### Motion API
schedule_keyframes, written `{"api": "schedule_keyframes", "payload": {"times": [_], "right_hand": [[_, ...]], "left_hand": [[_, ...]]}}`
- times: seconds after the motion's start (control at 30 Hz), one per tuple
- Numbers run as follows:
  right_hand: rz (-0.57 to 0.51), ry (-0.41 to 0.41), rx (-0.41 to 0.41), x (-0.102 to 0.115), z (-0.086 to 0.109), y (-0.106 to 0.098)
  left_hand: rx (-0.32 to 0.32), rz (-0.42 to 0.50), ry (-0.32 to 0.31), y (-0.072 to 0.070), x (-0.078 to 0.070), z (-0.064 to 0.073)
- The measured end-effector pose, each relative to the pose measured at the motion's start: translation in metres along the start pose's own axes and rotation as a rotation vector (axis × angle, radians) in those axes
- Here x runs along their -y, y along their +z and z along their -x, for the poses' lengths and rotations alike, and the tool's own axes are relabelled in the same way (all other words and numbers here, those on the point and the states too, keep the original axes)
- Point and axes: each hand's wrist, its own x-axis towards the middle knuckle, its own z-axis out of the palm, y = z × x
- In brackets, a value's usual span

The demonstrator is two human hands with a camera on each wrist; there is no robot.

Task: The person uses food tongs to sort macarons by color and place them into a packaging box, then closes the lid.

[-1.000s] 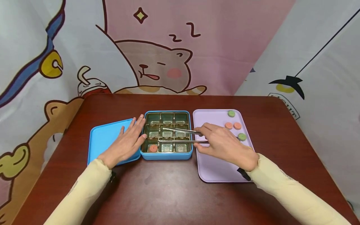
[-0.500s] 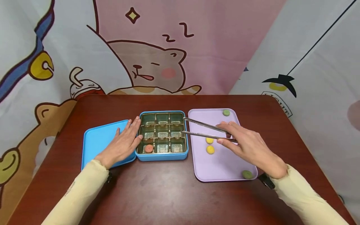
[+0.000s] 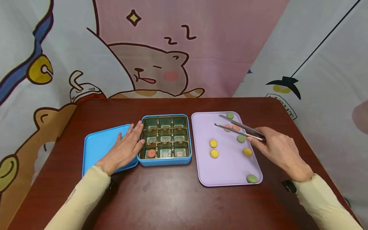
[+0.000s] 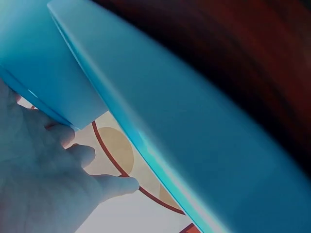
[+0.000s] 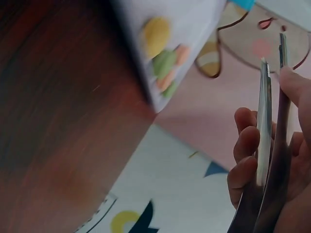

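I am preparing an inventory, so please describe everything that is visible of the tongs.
The tongs look like shiny, silver-coloured metal, with two long, slim arms and toothed inner edges near the tips. The right hand holds them over the lilac tray, tips pointing away and to the left. The tips stand apart, gripping nothing. The rear end is out of sight.

Your right hand (image 5: 297, 180) grips the tongs (image 5: 265, 121), fingers curled at one arm, thumb against the other, tips slightly apart. A blurred tray (image 5: 189, 22) carries yellow, green and pink pieces (image 5: 164, 64) that overlap in view, with table (image 5: 73, 97) beside it and printed cloth (image 5: 228, 109) beyond.
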Motion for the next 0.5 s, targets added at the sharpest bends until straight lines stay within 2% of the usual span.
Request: {"api": "schedule_keyframes", "payload": {"times": [0.17,0.5], "right_hand": [[0.063,0.038,0.043,-0.02,0.003,0.005],[0.155,0.021,0.077,-0.042,0.007,0.011]], "left_hand": [[0.001,0.0,0.0,0.0,0.0,0.001],[-0.004,0.007,0.005,0.001,0.0,0.0]]}}
